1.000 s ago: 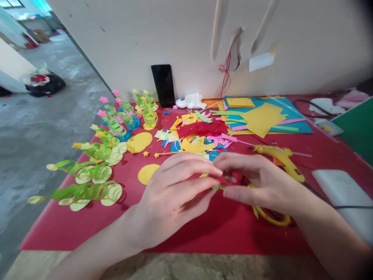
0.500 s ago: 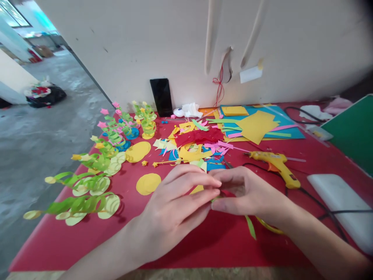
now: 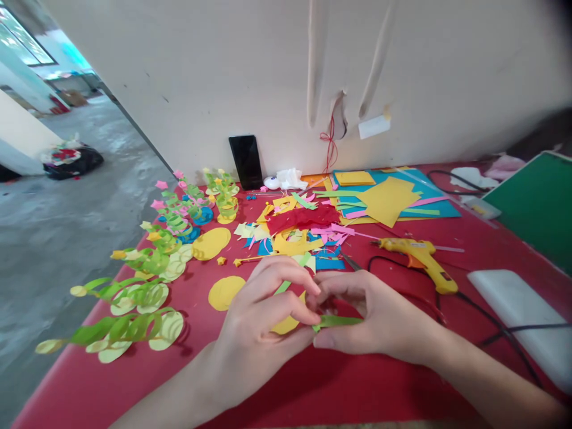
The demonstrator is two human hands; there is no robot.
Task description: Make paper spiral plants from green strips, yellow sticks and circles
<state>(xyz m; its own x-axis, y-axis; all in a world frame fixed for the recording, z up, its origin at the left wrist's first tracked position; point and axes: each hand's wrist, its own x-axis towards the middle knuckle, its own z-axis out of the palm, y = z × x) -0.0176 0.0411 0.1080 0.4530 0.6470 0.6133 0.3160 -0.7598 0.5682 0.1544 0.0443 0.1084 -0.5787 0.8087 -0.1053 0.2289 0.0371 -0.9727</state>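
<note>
A narrow green paper strip (image 3: 339,321) runs between my two hands above the red table. My left hand (image 3: 268,322) pinches its left end with thumb and fingertips. My right hand (image 3: 370,316) grips it from the other side, thumb below and fingers curled over. Part of the strip is hidden by my fingers. Partly behind my left hand lies a yellow paper piece (image 3: 285,326). Yellow paper circles (image 3: 226,292) rest just left of that hand. Beyond my fingers spreads a heap of coloured paper scraps (image 3: 295,241).
Spiral paper flowers (image 3: 129,325) on round bases line the left table edge. At right lie a yellow glue gun (image 3: 420,256), its black cord and a white block (image 3: 513,304). A phone (image 3: 246,161) leans on the wall. A star-shaped yellow sheet (image 3: 388,199) lies at the back.
My hands have shifted slightly left and down. More of the green strip shows between them, and its dangling end below my right hand is gone from sight. The view tilted a little.
</note>
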